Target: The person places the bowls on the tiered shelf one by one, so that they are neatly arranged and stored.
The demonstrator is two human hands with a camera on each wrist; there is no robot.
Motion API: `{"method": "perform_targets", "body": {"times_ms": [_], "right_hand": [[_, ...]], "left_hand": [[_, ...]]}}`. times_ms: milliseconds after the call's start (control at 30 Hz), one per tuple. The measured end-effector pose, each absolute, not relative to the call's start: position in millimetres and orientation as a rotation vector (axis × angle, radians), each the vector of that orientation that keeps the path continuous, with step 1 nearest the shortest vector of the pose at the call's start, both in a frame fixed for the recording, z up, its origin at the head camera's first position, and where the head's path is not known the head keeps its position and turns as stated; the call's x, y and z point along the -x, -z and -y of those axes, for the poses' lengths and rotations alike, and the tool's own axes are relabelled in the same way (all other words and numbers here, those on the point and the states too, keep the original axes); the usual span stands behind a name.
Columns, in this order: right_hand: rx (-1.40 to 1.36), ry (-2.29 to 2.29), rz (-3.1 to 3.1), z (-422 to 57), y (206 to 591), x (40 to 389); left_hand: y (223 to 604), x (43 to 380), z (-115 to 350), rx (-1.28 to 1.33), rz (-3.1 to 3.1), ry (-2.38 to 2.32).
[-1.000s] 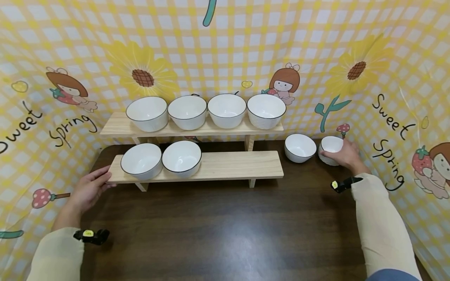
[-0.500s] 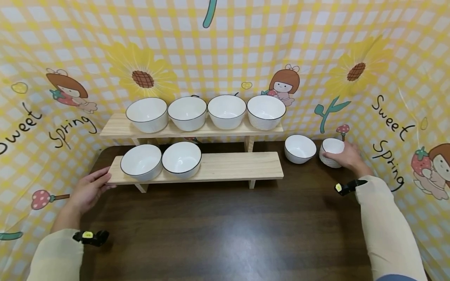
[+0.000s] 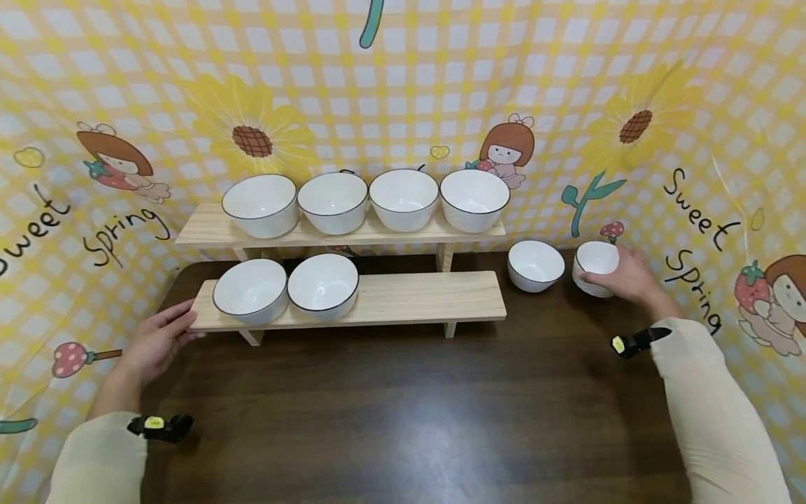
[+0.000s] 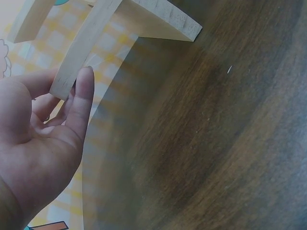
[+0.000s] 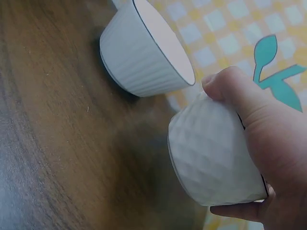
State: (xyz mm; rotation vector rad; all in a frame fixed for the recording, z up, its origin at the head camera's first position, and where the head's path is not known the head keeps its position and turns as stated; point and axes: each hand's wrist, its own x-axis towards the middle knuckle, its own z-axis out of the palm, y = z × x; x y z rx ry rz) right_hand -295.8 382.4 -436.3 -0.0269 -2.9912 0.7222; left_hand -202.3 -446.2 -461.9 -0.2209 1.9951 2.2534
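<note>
In the head view, my left hand (image 3: pixel 154 343) grips the left end of the lower wooden shelf board (image 3: pixel 434 295). The left wrist view shows the board's end (image 4: pixel 67 79) between thumb and fingers. At the far right, my right hand (image 3: pixel 632 280) holds a small white bowl (image 3: pixel 593 257) by its side and rim. Its diamond-textured wall (image 5: pixel 211 148) faces the right wrist camera, with the thumb at one side and a finger under the other. Just left of it, a white ribbed bowl (image 3: pixel 535 264) with a dark rim stands on the table.
Two white bowls, a left one (image 3: pixel 250 288) and a right one (image 3: pixel 324 283), sit on the lower board. Several more line the upper board (image 3: pixel 201 225) behind. A yellow checked cloth (image 3: pixel 390 91) surrounds the brown table (image 3: pixel 352 413) at the back and sides.
My right forearm has swung a little to the right, and the bowl in that hand has shifted slightly away from its neighbour. My left hand stays on the board.
</note>
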Motion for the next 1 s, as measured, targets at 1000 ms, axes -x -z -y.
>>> {"method": "perform_targets", "body": {"times_ms": [1000], "right_hand": [[-0.266,-0.648,2.954,-356,383,248]], "left_hand": [[462,203,448,0.207,-1.989,-2.253]]}}
